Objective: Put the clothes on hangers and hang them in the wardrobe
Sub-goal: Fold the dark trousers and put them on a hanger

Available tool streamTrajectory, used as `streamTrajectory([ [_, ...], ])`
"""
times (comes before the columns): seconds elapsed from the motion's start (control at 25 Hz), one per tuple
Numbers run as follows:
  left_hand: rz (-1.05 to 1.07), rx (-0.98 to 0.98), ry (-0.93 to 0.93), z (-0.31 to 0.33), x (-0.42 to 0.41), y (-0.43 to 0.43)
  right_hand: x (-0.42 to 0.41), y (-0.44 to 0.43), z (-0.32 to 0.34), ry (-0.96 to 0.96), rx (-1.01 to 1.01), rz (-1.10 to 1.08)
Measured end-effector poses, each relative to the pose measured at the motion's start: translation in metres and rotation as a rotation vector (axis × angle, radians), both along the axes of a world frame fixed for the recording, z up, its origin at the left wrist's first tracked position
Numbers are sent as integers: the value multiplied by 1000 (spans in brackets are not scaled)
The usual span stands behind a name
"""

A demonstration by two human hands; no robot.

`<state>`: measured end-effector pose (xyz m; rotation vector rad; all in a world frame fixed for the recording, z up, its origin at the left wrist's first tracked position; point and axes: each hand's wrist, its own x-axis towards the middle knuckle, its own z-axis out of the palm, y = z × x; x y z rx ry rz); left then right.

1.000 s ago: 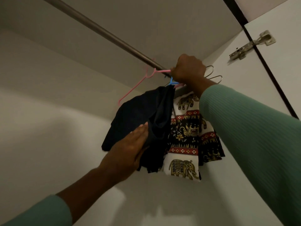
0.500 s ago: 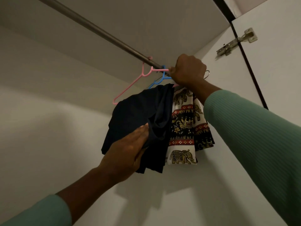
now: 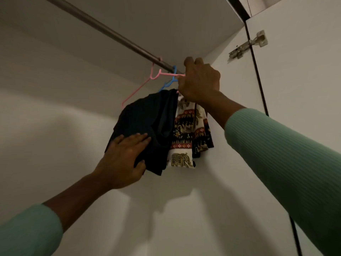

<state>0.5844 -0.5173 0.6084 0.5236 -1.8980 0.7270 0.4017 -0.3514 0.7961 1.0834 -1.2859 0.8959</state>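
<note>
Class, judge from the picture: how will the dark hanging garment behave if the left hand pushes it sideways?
Likely floppy: the dark fabric garment hangs in soft folds. It would probably swing and crumple under the left hand rather than resist. Seemingly light: a thin blue plastic hanger appears to carry it.

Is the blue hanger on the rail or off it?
On. The blue hanger hooks over the rail, right beside the right hand.
</note>
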Motion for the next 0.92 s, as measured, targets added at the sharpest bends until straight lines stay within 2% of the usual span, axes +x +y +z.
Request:
streamTrajectory([
  [0.12,-100,244,248,-14,-3,38,-5,24,-54,164,-5,-10],
  [0.16,-154,268,312,-25,-7,52,-9,34,-74,211,-5,-20],
  [0.24,-252,184,337,-51,-16,86,-16,63,-115,232,66,11],
  [0.36,-438,93,233,-96,-46,141,-29,119,-185,127,221,62],
  [0.56,-762,318,-53,-172,-122,239,-59,244,-314,-115,423,-62],
  [0.68,-939,446,-145,-213,-158,301,-76,324,-385,-302,452,-88],
  [0.92,-1270,638,-407,-323,-217,488,-79,533,-527,-810,423,-230],
])
